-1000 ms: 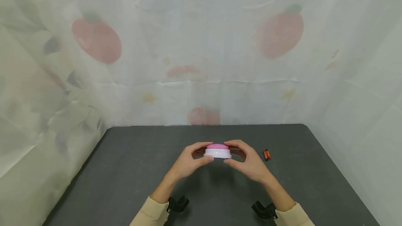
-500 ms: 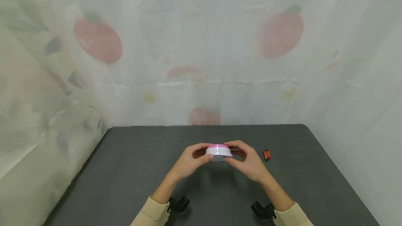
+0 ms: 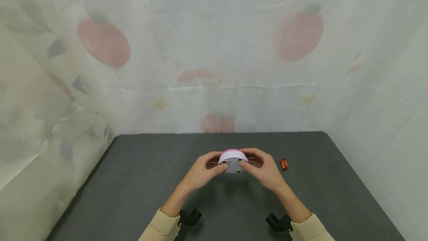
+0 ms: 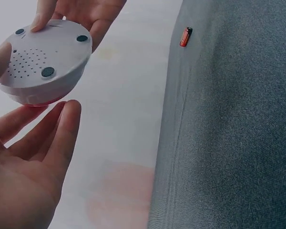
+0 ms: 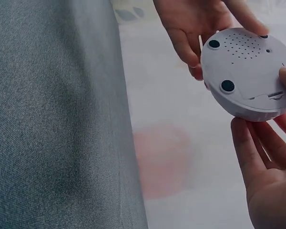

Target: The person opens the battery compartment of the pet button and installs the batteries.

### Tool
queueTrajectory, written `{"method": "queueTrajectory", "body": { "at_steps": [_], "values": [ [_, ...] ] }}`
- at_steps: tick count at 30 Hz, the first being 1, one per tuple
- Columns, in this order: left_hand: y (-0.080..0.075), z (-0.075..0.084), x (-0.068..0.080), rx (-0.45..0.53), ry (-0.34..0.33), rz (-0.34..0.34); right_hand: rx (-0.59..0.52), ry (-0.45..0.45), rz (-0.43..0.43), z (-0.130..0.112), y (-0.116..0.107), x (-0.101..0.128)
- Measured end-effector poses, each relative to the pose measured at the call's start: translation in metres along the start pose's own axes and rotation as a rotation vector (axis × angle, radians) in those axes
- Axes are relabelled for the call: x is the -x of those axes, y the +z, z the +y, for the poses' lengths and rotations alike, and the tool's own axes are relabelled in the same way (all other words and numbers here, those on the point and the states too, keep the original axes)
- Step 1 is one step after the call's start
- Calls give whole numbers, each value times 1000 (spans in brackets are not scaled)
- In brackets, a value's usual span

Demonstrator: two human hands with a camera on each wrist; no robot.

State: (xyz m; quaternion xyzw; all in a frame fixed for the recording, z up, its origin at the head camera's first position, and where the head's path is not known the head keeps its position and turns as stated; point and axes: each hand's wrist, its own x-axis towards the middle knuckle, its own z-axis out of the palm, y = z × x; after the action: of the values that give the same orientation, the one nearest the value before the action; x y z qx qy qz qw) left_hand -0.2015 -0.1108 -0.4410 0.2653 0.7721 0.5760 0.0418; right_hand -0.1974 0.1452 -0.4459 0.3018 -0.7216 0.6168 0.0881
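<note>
A round device point(image 3: 233, 161) with a pink top and a white base is held above the dark table point(image 3: 150, 185) by both hands. It is tipped so its white underside faces me, showing speaker holes and black rubber feet point(image 4: 43, 62) point(image 5: 250, 71). My left hand point(image 3: 207, 166) pinches its left rim, thumb on the underside and fingers behind point(image 4: 33, 157). My right hand point(image 3: 259, 166) pinches the right rim, its thumb by a slot in the base point(image 5: 267, 157).
Small red batteries point(image 3: 284, 164) point(image 4: 185, 36) lie on the table just right of my right hand. A pale printed curtain point(image 3: 214, 66) closes in the table at the back and on both sides. Black wrist mounts point(image 3: 189, 217) sit by my sleeves.
The device has been tipped away from me between both hands: a second ago its pink top and side showed, now its white underside faces me. The hands have stayed in place.
</note>
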Motion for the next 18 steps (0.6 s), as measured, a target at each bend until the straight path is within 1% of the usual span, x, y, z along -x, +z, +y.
{"method": "queueTrajectory", "body": {
  "at_steps": [3,6,9,13,15,18],
  "values": [
    [1,0,0,-13,23,23,-10,35,14,0,0,0],
    [2,-1,-1,-50,76,50,-2,69,29,-1,-1,0],
    [4,-3,-1,-93,147,66,13,97,42,-2,-2,0],
    [7,-2,-1,-133,213,55,37,122,52,-2,-2,-1],
    [8,0,0,-150,226,39,46,126,55,-2,-1,-1],
    [9,0,1,-170,227,12,52,147,54,-2,0,-2]
  ]
}}
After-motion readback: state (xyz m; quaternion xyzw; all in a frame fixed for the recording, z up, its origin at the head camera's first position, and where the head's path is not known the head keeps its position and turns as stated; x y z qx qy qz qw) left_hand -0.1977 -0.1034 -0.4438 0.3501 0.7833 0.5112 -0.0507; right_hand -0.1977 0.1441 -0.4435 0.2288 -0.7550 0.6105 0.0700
